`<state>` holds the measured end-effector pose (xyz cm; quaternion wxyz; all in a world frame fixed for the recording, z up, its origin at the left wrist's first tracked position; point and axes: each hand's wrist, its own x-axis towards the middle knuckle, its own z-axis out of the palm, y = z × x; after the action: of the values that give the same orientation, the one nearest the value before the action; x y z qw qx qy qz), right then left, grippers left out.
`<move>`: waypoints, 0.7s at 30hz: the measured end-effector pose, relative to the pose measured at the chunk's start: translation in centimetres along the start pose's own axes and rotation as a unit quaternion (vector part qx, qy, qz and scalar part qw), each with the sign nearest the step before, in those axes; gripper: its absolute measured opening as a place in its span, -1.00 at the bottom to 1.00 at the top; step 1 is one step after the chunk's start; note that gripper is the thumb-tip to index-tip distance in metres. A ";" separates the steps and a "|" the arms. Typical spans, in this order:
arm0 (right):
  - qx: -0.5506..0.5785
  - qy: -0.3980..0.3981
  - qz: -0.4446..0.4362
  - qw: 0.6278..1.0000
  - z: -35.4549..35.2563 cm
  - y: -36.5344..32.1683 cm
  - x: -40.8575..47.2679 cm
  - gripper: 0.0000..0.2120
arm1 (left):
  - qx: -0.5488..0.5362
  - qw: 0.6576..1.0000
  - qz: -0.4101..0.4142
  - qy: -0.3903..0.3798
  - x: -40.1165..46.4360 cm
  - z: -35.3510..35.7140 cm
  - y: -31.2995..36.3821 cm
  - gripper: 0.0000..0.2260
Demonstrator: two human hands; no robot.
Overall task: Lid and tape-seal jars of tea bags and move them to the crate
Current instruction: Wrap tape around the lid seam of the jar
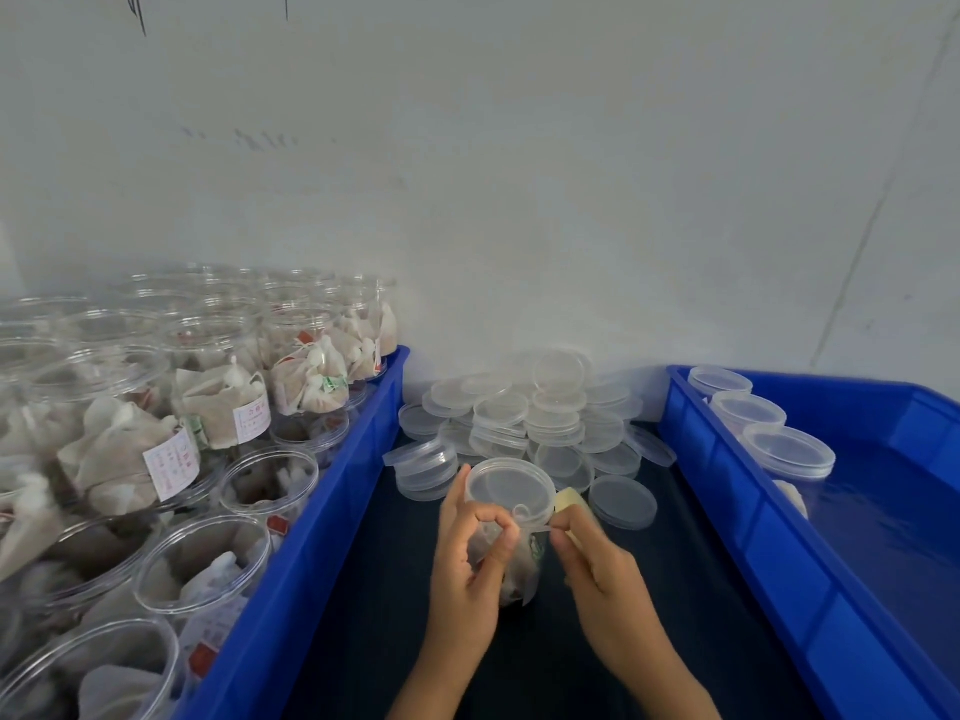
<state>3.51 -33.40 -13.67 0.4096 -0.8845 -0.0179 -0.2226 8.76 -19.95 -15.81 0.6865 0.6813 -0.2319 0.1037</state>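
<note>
Taping step: left hand (470, 556) grips the lidded jar (511, 517), right hand (597, 558) pinches the clear tape (530, 519). Next up, probably wrapping it round the lid seam.

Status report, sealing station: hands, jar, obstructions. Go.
Left hand grips lidded jar. Right hand pinches clear tape at lid rim; seal not finished. Loose lids piled behind, right crate path open.
</note>
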 end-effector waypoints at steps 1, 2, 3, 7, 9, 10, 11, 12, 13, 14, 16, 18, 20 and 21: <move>0.026 -0.006 0.008 1.000 0.1 0.0 0.0 -0.83 | 0.003 1.000 -0.003 -0.003 0.1 0.0 0.0 -0.87; 0.046 -0.008 0.014 0.999 0.2 0.1 0.0 -0.83 | 0.007 1.000 -0.005 -0.007 0.1 -0.1 0.0 -0.87; 0.057 -0.007 0.017 0.998 0.2 0.0 0.0 -0.82 | 0.010 1.000 -0.004 -0.009 0.1 -0.2 0.2 -0.87; 0.064 -0.009 0.021 0.998 -0.3 -1.0 0.2 -0.79 | -0.004 0.999 -0.043 0.005 0.4 -0.5 1.1 -0.96; 0.034 -0.022 0.015 0.999 -0.9 -2.0 0.5 -0.77 | -0.018 0.996 -0.082 0.005 0.7 -0.8 1.7 -0.86; 0.012 -0.029 0.012 0.999 -1.3 -2.6 0.7 -0.77 | -0.036 0.995 -0.097 -0.005 0.8 -1.0 2.2 -0.83; -0.012 -0.035 0.014 0.999 -1.8 -3.1 0.9 -0.76 | -0.057 0.992 -0.112 -0.019 1.0 -1.2 2.7 -0.81; -0.034 -0.039 0.024 0.998 -2.3 -3.6 1.1 -0.74 | -0.077 0.988 -0.129 -0.039 1.1 -1.3 3.2 -0.79; -0.051 -0.044 0.043 0.997 -2.9 -4.0 1.3 -0.73 | -0.096 0.982 -0.149 -0.061 1.3 -1.4 3.6 -0.78; -0.060 -0.052 0.067 0.995 -3.4 -4.4 1.4 -0.73 | -0.110 0.976 -0.170 -0.081 1.5 -1.5 4.0 -0.78; -0.070 -0.075 0.112 0.988 -4.4 -5.1 1.7 -0.72 | -0.111 0.967 -0.207 -0.104 2.1 -1.6 4.5 -0.82; -0.071 -0.105 0.140 0.982 -5.0 -5.4 2.2 -0.71 | -0.128 0.958 -0.235 -0.105 2.7 -1.5 4.6 -0.87; -0.052 -0.131 0.161 0.977 -5.3 -5.3 2.6 -0.69 | -0.150 0.950 -0.255 -0.103 3.1 -1.3 4.4 -0.89; -0.041 -0.139 0.168 0.975 -5.3 -5.1 2.8 -0.69 | -0.158 0.947 -0.260 -0.100 3.2 -1.1 4.2 -0.87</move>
<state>2.92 -34.30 -5.85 0.3981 -0.9132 0.0838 -0.0262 9.79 -19.26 -10.57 0.7620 0.6074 -0.1271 -0.1850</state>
